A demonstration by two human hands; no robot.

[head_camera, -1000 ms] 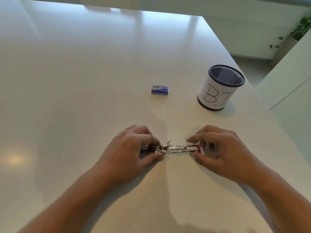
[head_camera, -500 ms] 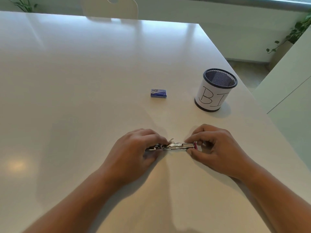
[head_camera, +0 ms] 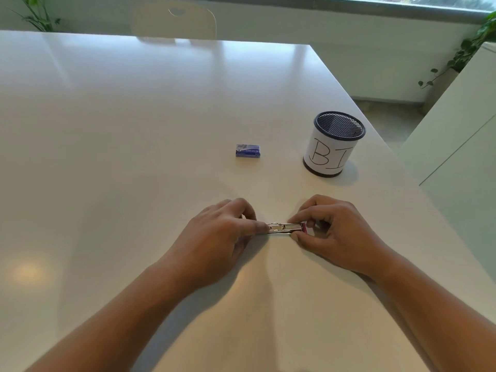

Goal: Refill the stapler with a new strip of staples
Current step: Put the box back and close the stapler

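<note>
The left hand [head_camera: 214, 234] lies low on the white desk [head_camera: 134, 130], its grip pinched narrow on the left end of the stapler [head_camera: 284, 228], with thumb and forefinger closed on the metal and the rest of that end hidden under the fingers. The stapler itself lies flat on the desk between the 2 hands, near the front edge; its bright metal channel faces up and a small pink tip shows at its right end. The right hand [head_camera: 335, 234] closes its grip on that pink end, forefinger on the far side and thumb on the near side.

Whether a strip already sits in the channel cannot be told at this size. The staple box [head_camera: 248, 150] lies closed further back on the desk, well apart from both hands, and the mesh cup [head_camera: 334, 145] (marked with large handwritten letters) stands to its right, near the desk's edge.

By my reading the step in hand is opening the stapler or working its magazine, so the task looks early. The next move probably calls for 1 hand to keep the stapler steady while the other lets go and reaches back for the box; a strip has to come out whole and be laid straight along the channel.
</note>
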